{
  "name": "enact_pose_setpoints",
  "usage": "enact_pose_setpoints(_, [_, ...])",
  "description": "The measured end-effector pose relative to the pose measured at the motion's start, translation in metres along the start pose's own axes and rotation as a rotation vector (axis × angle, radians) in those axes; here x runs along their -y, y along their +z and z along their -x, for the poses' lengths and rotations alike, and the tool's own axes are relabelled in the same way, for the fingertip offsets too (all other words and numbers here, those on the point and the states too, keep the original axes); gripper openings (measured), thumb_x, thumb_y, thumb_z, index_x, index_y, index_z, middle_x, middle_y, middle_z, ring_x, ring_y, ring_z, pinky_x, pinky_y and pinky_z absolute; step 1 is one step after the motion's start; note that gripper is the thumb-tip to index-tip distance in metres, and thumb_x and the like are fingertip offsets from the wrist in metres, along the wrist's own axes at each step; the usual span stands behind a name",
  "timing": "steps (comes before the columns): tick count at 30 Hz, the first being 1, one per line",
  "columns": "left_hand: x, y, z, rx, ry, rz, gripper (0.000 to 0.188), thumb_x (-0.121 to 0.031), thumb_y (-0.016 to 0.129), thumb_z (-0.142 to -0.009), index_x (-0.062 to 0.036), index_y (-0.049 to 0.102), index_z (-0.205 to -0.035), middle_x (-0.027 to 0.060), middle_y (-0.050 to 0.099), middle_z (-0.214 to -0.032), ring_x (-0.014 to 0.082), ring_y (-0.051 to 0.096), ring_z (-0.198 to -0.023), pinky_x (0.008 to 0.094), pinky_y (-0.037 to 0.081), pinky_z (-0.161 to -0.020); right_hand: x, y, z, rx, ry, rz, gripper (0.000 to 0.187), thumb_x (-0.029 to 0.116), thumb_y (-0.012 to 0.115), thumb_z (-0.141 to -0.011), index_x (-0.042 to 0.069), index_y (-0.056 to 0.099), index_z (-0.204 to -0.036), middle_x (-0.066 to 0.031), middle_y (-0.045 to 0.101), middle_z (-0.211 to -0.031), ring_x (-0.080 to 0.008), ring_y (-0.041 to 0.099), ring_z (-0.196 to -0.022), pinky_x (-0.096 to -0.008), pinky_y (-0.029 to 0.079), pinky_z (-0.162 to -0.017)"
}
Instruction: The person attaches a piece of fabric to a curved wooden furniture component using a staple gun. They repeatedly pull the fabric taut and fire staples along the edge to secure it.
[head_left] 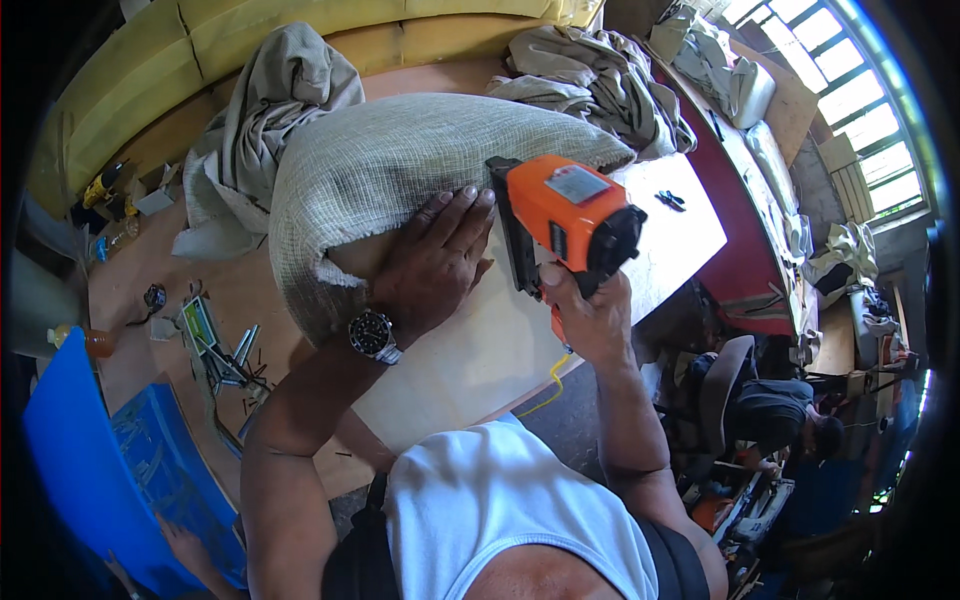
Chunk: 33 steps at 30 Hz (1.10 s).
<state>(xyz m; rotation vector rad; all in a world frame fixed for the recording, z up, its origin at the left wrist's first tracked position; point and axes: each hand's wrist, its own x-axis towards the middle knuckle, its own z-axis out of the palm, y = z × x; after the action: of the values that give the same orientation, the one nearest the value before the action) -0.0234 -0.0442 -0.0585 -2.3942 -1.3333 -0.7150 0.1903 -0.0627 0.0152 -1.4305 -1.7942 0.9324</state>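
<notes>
Pressing my left hand [432,255] flat, fingers close together, onto the grey woven fabric [385,150] that lies bulging on the counter [245,285], I wrap my right hand [592,315] round the handle of an orange staple gun [560,205] beside it. The fabric already sits in a full, rounded shape, but its raw edge gapes by my left hand, so I judge fastening unfinished; any staples I cannot make out

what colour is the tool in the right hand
The tool is bright orange with black parts, shown best in the head view.
</notes>
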Motion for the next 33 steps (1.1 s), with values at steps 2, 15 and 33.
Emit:
enact_pose_setpoints(2, [0.0, 0.0, 0.002, -0.021, -0.004, 0.065, 0.051, -0.028, 0.066, -0.092, 0.0022, 0.06, -0.131, 0.0144, 0.054, -0.142, 0.0308, 0.05, -0.133, 0.0455, 0.04, -0.112, -0.003, 0.002, -0.001, 0.016, -0.048, -0.016, 0.031, 0.025, 0.074, -0.094, 0.006, 0.067, -0.117, -0.0034, 0.069, -0.086, -0.0124, 0.061, -0.081, -0.0332, 0.051, -0.076])
enact_pose_setpoints(15, [0.015, -0.055, -0.026, 0.032, 0.011, -0.166, 0.045, -0.011, 0.059, -0.089, -0.0018, 0.054, -0.133, 0.0098, 0.054, -0.137, 0.0287, 0.052, -0.13, 0.0441, 0.043, -0.107, -0.008, 0.008, 0.002, 0.088, -0.032, -0.061, 0.026, 0.019, 0.073, -0.093, 0.005, 0.066, -0.114, -0.0058, 0.064, -0.077, -0.0143, 0.06, -0.072, -0.0345, 0.05, -0.068])
enact_pose_setpoints(33, [0.053, -0.022, -0.018, -0.075, 0.21, 0.024, 0.045, -0.01, 0.06, -0.085, -0.0034, 0.061, -0.13, 0.0133, 0.062, -0.134, 0.0283, 0.059, -0.127, 0.0451, 0.047, -0.106, -0.02, 0.007, -0.003, 0.081, -0.128, -0.118, 0.026, 0.022, 0.075, -0.093, 0.004, 0.066, -0.11, -0.0059, 0.063, -0.073, -0.0162, 0.059, -0.067, -0.0356, 0.05, -0.065])
